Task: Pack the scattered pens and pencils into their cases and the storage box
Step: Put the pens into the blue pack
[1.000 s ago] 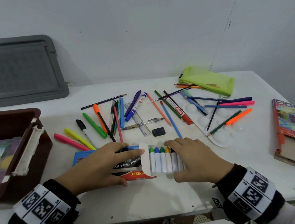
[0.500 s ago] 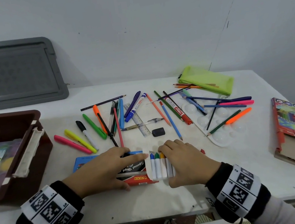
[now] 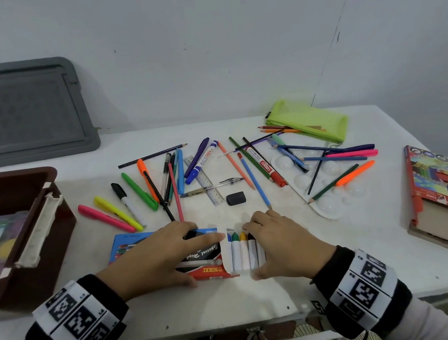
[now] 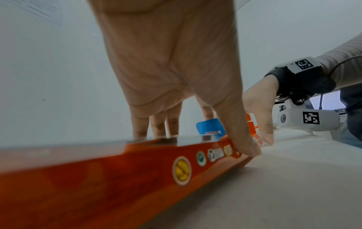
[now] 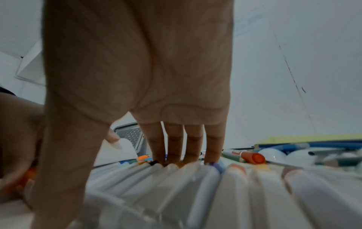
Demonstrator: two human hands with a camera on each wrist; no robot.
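Observation:
A blue and red marker box (image 3: 204, 252) lies near the table's front edge, its open flap end facing right. My left hand (image 3: 176, 254) grips it, fingers on top and thumb on the near red side (image 4: 245, 147). A row of white markers (image 3: 241, 252) with coloured caps sticks out of that opening. My right hand (image 3: 277, 245) covers the row, fingers on the cap ends (image 5: 176, 155) and thumb at the near ends. Several loose pens and pencils (image 3: 162, 185) lie scattered behind both hands.
A brown storage box (image 3: 40, 220) stands at the left, and its grey lid (image 3: 21, 112) leans on the wall. A green pouch (image 3: 307, 120), a white palette (image 3: 325, 202), a black eraser (image 3: 235, 198) and a ruler (image 3: 204, 183) lie mid-table. A coloured-pencil box (image 3: 437, 194) lies far right.
My right hand has slid the row of markers leftwards into the box, so fewer of them show. The left hand has stayed on the box.

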